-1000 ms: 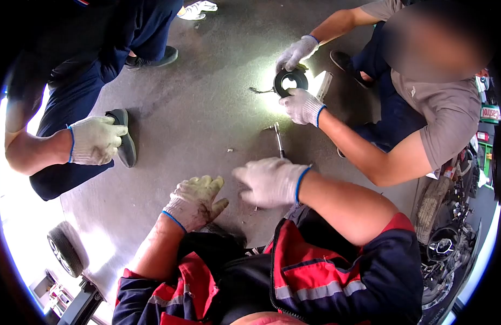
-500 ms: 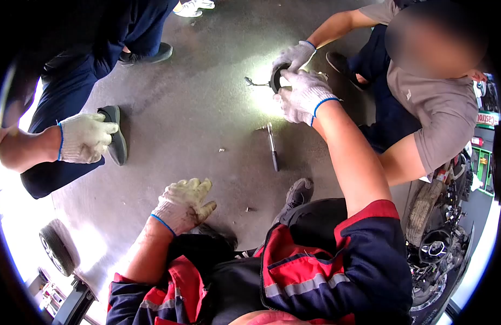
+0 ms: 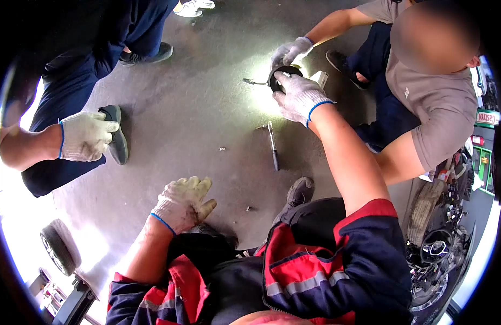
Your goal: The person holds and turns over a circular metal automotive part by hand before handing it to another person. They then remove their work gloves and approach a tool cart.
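My right hand (image 3: 300, 100), in a white knit glove with a blue cuff, reaches forward and grips the near edge of a round black part (image 3: 286, 70). A short cable (image 3: 254, 82) sticks out from the part's left side. A co-worker's gloved hand (image 3: 292, 52) is at the far side of the same part. Over my lap, my left hand (image 3: 182, 206) holds nothing; its gloved fingers are stretched out and apart. Between my hands and the part lies a ratchet wrench (image 3: 273, 146) with a dark handle, on the floor.
Small metal pieces (image 3: 222, 149) (image 3: 249, 208) lie on the grey floor (image 3: 196, 108). A crouching person (image 3: 435, 103) is at the right, another person's gloved hand (image 3: 87, 136) at the left. A wheel (image 3: 58, 246) stands lower left; a tyre (image 3: 425, 211) and mechanical parts fill the right edge.
The black part has tilted, showing more of its flat face. The co-worker's hand has shifted slightly on it, and a white object beside my right hand shows more. My left hand stays still.
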Available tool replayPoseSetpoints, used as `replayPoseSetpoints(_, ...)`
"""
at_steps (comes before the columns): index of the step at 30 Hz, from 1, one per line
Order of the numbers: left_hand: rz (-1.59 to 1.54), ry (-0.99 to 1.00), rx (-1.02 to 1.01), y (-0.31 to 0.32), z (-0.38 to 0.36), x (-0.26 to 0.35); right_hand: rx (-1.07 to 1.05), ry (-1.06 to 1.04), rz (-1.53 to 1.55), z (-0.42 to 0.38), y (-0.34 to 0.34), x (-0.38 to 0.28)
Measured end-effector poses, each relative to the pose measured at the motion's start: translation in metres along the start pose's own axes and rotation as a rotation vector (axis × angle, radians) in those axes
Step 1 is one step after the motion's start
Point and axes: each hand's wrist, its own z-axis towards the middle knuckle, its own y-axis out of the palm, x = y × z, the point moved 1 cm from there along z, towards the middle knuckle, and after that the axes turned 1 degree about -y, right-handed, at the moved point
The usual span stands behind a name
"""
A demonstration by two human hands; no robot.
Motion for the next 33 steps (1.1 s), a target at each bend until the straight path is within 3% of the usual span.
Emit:
replayPoseSetpoints(3, -0.013, 0.027, 0.052, 0.006, -0.001, -0.004, 0.052, -0.001, 0.007, -0.001, -0.011, -0.007)
replayPoseSetpoints(6, 0.0, -0.002, 0.037, 0.008, -0.001, -0.004, 0.215, 0.148, 0.082, -0.012, -0.041, -0.023)
replayPoseSetpoints(7, -0.007, 0.0, 0.041, 0.01, -0.002, -0.004, 0.322, 0.11, 0.088, -0.012, -0.037, -0.018)
replayPoseSetpoints(10, -0.013, 0.011, 0.061, 0.009, -0.001, -0.006, 0.333, 0.028, 0.064, -0.005, -0.021, -0.009)
replayPoseSetpoints(12, -0.013, 0.016, 0.053, 0.007, 0.001, -0.005, 0.02, 0.183, 0.018, 0.002, -0.011, -0.009)
replayPoseSetpoints(13, -0.013, 0.013, 0.044, 0.006, 0.001, -0.005, -0.01, 0.104, -0.079, 0.012, 0.002, -0.003)
replayPoseSetpoints(19, -0.012, 0.021, 0.051, 0.007, 0.002, -0.007, -0.048, 0.031, -0.233, 0.029, 0.035, 0.013)
replayPoseSetpoints(24, -0.018, 0.049, 0.098, 0.012, 0.001, -0.011, -0.062, 0.124, -0.135, 0.015, 0.011, -0.012)
replayPoseSetpoints(27, -0.018, 0.001, 0.027, 0.006, 0.001, -0.007, -0.129, 0.02, -0.248, 0.027, 0.029, -0.001)
replayPoseSetpoints(33, -0.003, 0.032, 0.069, 0.01, 0.0, -0.01, -0.151, -0.169, -0.385, 0.054, 0.086, 0.044)
